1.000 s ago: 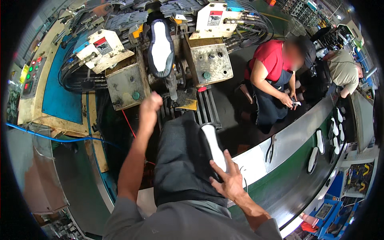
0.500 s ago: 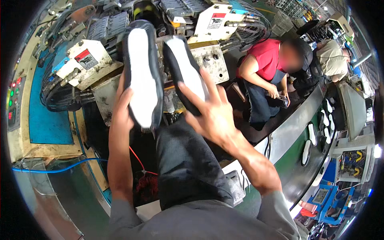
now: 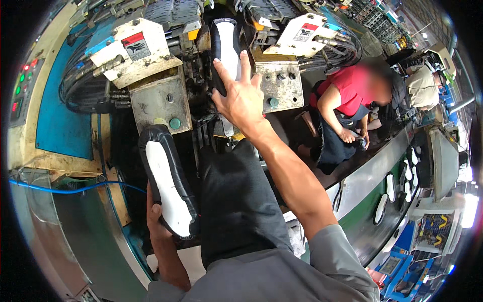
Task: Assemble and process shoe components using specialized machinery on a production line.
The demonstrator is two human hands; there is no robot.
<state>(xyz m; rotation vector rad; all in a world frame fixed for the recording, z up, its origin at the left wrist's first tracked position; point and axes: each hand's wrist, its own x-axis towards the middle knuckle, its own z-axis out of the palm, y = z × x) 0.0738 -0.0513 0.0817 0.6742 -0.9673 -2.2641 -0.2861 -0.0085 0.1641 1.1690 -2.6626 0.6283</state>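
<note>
At the lower left my left hand point(image 3: 157, 216) grips the heel end of a black shoe upper point(image 3: 168, 183), stretched over a form with its white underside facing up. Its thumb shows at the left edge; the other fingers are hidden beneath. Farther ahead, a second black shoe upper point(image 3: 227, 45), also white side up, lies toe-away in the gap between the machine's two sides. My right hand point(image 3: 241, 98) is over its heel end, two fingers stretched along the white underside and the thumb at the left edge.
The machine's metal blocks point(image 3: 161, 103) and hoses flank the gap. A control panel point(image 3: 24, 90) with lit buttons stands at left. At right a person in red point(image 3: 344, 95) sits handling a dark item, beside a green conveyor point(image 3: 359, 226) carrying several white-soled shoe uppers.
My right hand and its shoe upper have moved forward between the machine's sides. My left hand has drawn the other upper back toward me and down to the left. The view has shifted slightly.
</note>
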